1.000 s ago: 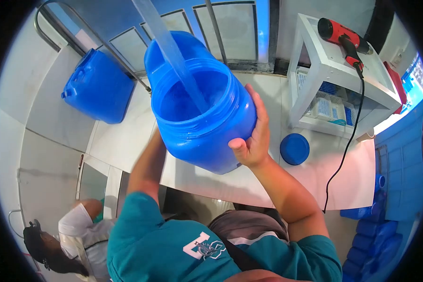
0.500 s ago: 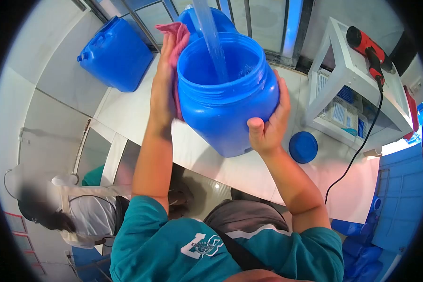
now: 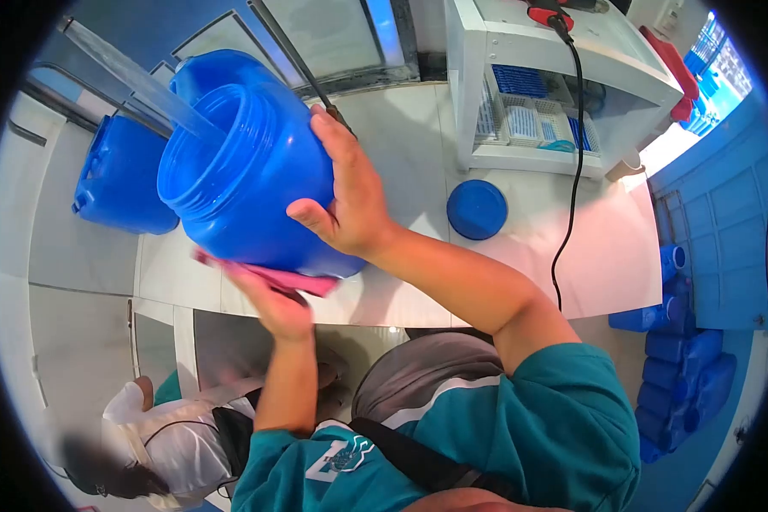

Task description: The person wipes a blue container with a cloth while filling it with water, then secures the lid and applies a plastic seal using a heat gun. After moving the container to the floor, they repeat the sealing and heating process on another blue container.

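A wide-mouthed blue plastic jar leans to the left over the white counter, its threaded mouth open and lidless. Into that mouth runs a clear stream of water from the upper left. My right hand grips the jar's right side, thumb and fingers spread around it. Under the jar's near side, my left hand presses a pink cloth against the wall; its fingers are partly hidden and a little blurred. A round blue lid lies on the counter to the right.
Behind the jar stands another blue container. A blue jerrycan is at the left. On the right, a white shelf unit holds baskets, with a corded red tool on top. A person in white is at lower left.
The jar has tilted left, its mouth swinging that way. My left hand and the cloth have moved from its left side to its near underside. The view has shifted right.
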Tool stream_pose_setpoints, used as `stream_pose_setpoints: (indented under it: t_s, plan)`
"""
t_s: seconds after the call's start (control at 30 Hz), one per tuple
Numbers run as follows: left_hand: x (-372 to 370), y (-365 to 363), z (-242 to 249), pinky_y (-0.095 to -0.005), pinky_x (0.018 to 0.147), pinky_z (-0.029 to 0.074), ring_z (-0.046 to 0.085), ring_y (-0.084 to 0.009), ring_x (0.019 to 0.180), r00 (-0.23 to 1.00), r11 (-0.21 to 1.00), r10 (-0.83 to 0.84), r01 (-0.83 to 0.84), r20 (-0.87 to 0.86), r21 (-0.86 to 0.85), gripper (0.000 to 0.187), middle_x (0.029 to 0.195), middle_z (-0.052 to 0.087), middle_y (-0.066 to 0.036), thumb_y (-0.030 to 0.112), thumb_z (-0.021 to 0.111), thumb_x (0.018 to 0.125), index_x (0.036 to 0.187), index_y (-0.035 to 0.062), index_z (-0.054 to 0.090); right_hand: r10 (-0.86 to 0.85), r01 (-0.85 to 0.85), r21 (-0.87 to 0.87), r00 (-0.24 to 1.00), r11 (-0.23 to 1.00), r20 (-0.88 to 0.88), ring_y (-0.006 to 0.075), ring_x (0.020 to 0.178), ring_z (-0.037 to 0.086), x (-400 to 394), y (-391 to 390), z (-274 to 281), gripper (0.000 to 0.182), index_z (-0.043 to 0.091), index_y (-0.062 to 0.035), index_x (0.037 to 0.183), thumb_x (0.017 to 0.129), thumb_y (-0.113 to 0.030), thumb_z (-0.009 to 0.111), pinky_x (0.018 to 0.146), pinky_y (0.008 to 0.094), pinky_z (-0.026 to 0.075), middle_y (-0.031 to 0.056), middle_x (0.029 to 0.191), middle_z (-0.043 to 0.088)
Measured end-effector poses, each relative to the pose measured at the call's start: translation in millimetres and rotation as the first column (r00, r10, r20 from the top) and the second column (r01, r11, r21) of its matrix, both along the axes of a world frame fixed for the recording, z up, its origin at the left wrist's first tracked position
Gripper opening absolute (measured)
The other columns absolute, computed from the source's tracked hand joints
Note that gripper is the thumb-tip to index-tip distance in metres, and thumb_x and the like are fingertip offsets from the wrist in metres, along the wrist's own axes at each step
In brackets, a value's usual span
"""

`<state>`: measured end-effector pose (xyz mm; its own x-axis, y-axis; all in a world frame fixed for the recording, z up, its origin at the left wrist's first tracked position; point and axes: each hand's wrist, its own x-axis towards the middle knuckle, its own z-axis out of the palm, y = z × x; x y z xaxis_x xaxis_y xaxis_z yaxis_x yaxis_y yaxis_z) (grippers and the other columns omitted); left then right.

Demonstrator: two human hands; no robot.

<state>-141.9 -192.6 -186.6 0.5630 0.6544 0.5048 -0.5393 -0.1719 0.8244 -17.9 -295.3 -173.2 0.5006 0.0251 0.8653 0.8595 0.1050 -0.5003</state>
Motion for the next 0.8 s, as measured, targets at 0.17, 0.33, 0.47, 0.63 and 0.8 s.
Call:
stream_pose_setpoints:
  t_s: [0.17,0.33,0.47,0.63,0.8]
  plan:
    - [60,89,75,-0.0429,0.109,0.045,0.055,-0.0277,0.129,0.981,0.974,-0.193,0.189,-0.027,-0.127,0.057,0.146,0.051,-0.015,0.040,0.040,0.107,0.151,0.0033,0.040,0.029,-0.030,-0.010,0.999,1.000,-0.017,0.0469,0.137,0.043,4,0,-4,0.093,0.032,-0.0003,0.151,0.089,-0.059,0.068,0.114,0.0489,0.034,0.0302,0.152,0.039]
    - [62,114,-25,-0.0402,0.105,0.048,0.057,-0.0270,0.125,0.947,0.982,-0.186,0.174,-0.260,-0.066,0.057,0.142,0.054,-0.014,0.041,0.044,0.106,0.148,0.0033,0.044,0.052,-0.053,-0.108,0.999,0.993,-0.008,0.0411,0.142,0.037,5,-4,-6,0.101,0.017,0.0020,0.157,0.092,-0.062,0.061,0.118,0.0465,0.030,0.0265,0.158,0.030]
    - [23,78,-92,-0.0389,0.102,0.050,0.057,-0.0261,0.125,0.880,0.844,-0.423,0.296,-0.215,-0.447,0.061,0.141,0.055,-0.012,0.046,0.048,0.104,0.147,0.0042,0.042,0.145,-0.140,-0.164,0.989,0.976,0.017,0.0411,0.143,0.036,6,-16,-3,0.090,0.014,-0.0007,0.158,0.098,-0.052,0.059,0.118,0.0465,0.029,0.0262,0.159,0.028]
    - [-33,-6,-47,-0.0395,0.107,0.043,0.052,-0.0246,0.127,0.923,0.861,-0.251,0.075,-0.292,-0.503,0.066,0.142,0.051,-0.010,0.051,0.043,0.105,0.151,0.0042,0.037,0.052,-0.047,-0.357,0.999,0.933,0.004,0.0433,0.142,0.035,-17,-65,-18,0.069,0.035,-0.0029,0.153,0.095,-0.023,0.066,0.117,0.0484,0.032,0.0255,0.154,0.033]
    - [-84,-83,11,-0.0434,0.117,0.032,0.039,-0.0302,0.142,0.895,0.917,-0.396,0.377,-0.204,-0.126,0.069,0.158,0.034,-0.014,0.044,0.029,0.107,0.160,0.0035,0.012,0.481,-0.499,-0.317,0.866,0.807,-0.138,0.0393,0.134,0.042,-85,-95,-33,0.059,0.047,-0.0041,0.145,0.093,-0.021,0.069,0.110,0.0486,0.036,0.0237,0.146,0.042]
